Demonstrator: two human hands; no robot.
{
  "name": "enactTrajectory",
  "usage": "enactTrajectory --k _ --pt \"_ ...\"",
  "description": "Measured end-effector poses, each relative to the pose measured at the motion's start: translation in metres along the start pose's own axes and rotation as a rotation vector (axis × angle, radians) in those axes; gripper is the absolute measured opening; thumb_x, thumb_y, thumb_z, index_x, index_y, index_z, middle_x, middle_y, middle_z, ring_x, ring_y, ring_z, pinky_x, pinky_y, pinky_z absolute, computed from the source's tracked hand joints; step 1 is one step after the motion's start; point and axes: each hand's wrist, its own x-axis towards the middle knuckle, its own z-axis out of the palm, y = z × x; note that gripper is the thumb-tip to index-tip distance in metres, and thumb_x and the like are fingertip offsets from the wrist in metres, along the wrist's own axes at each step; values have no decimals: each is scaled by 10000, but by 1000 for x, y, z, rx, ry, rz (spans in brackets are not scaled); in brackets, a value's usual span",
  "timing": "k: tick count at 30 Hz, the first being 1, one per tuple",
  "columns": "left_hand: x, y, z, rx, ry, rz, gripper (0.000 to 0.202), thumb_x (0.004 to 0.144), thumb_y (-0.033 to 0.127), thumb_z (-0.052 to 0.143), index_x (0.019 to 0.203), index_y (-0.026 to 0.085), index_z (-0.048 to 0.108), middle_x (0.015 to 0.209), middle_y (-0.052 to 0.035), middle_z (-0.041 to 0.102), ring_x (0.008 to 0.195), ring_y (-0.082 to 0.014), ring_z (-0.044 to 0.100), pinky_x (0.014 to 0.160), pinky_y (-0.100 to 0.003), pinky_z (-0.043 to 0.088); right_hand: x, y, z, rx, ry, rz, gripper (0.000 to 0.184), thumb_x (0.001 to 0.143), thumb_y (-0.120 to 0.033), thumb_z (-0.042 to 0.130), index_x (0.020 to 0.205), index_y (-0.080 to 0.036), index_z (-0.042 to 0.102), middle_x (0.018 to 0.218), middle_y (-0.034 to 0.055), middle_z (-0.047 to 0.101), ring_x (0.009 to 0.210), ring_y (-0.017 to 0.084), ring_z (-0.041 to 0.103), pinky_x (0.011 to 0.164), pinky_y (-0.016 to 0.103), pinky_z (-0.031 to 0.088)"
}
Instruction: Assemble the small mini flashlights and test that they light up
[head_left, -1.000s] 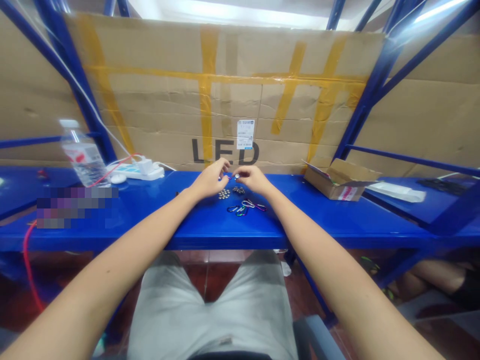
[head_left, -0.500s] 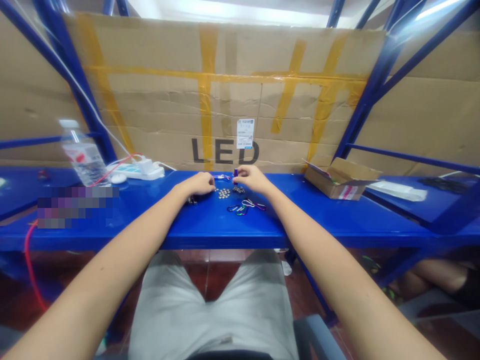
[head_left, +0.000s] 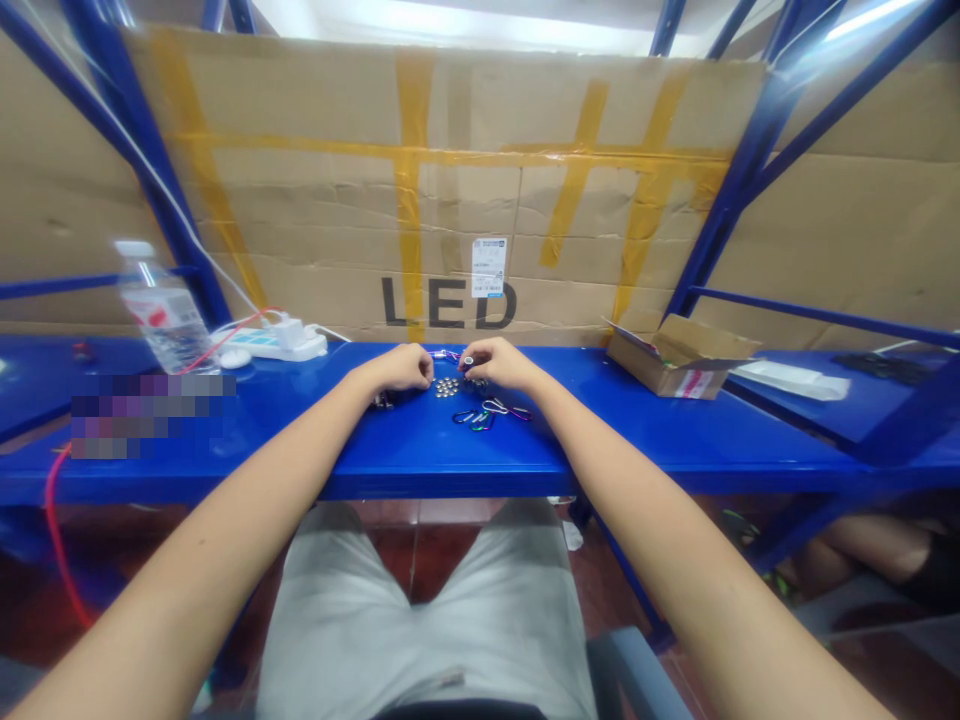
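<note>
My left hand [head_left: 401, 367] rests curled on the blue shelf [head_left: 420, 450], its fingertips at the edge of a small heap of silver metal rings [head_left: 448, 386]. My right hand [head_left: 501, 362] pinches a small silver-tipped part [head_left: 468, 361] just above a second dark heap of rings [head_left: 475, 381]. Several coloured carabiner clips [head_left: 487, 412] lie in front of the right hand. A small blue and purple piece [head_left: 448, 354] lies between the two hands at the back.
A clear water bottle [head_left: 161, 310] and a white power strip [head_left: 277, 340] with red cable stand at the left. An open cardboard box [head_left: 679, 355] sits at the right. Taped cardboard marked LED [head_left: 448, 303] backs the shelf. Another person's limb [head_left: 877, 550] shows low right.
The hands parted from a raised pinch together. The left dropped to the shelf by the silver rings; the right lowered toward the dark heap with its small part.
</note>
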Motion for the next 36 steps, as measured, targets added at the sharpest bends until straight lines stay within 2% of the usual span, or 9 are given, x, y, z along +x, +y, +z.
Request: enactTrajectory --k 5,8,10,13,16,19,29,36 --pt "-4 1 -1 12 -8 41 102 663 174 672 732 185 748 749 -36 745 692 -178 647 661 -273 468 0 0 0 -53 16 -20 202 626 -85 663 802 -155 734 784 25 733 749 169 654 739 295 518" --pt "-5 4 2 16 63 119 80 697 156 662 743 181 723 755 -34 737 704 -174 650 665 -269 466 1 2 -1 -108 67 -58 209 631 -80 645 800 -156 742 784 20 726 752 166 639 744 295 505" --pt "-4 9 4 23 216 218 81 747 161 653 807 174 707 779 -37 725 718 -166 641 680 -269 467 3 4 -1 -143 117 -84 217 638 -73 625 798 -156 746 789 21 724 758 165 631 745 294 493" --pt "-2 21 10 47 509 409 132 845 187 615 961 161 673 863 -50 707 741 -153 621 706 -274 475 6 10 -2 -172 177 -109 223 649 -75 607 798 -154 753 770 18 715 742 162 617 734 295 477" --pt "0 32 19 86 632 586 159 895 175 586 1047 162 631 946 -65 699 813 -158 636 760 -282 496 10 16 -3 -122 179 -125 211 653 -93 611 802 -148 750 743 12 703 729 166 613 716 292 469" --pt "1 38 27 131 647 670 193 893 129 584 1081 167 608 977 -69 699 869 -171 652 790 -289 508 12 20 -3 -24 142 -139 212 638 -101 618 806 -142 741 752 9 708 746 173 626 733 293 478" --pt "5 35 32 134 671 751 207 938 125 564 1138 168 598 1037 -84 713 932 -179 672 827 -303 527 13 20 -2 46 126 -142 200 631 -141 667 815 -142 745 781 22 734 781 191 647 773 320 504" --pt "3 35 30 122 647 693 152 940 155 572 1084 177 616 983 -67 674 898 -175 646 823 -299 507 12 15 -2 45 145 -117 173 619 -153 668 783 -149 725 749 8 714 755 178 636 732 302 501"
